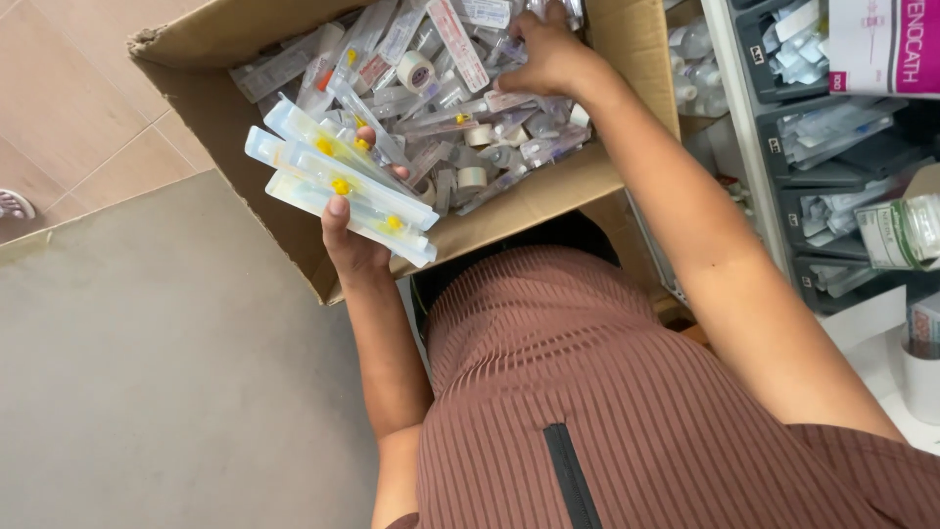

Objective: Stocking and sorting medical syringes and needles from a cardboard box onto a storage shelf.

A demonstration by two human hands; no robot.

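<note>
The left hand [354,240] was clamped on a fan of packets [338,181], long clear sleeves with yellow hubs inside, held over the near left corner of the box [548,191]. Thumb on top, fingers under, grip firmly closed on the lower ends, the upper ends splaying out to the left. Four or five in the stack, hard to count exactly.

The right hand [548,54] was down in the box at its far right side, fingers curled into the heap [460,108] of loose packets and small tape rolls [416,69]. Whether that grip had closed on a packet or just raked through them, I could not tell; the fingertips were buried.

The box itself sat tilted against the person's front, open flaps up, floor [147,343] below on the left. Shelf bins [832,127] full of more wrapped supplies stood just to the right.

To my eye this was sorting by type, and the way to do it well was plain: pick only the yellow-hubbed ones, lift each by one end so it slid free of the tangle, and lay it flat on the stack with ends aligned. The fan looked loose at the top, so squaring it up before adding more would have kept a sleeve from slipping out.
</note>
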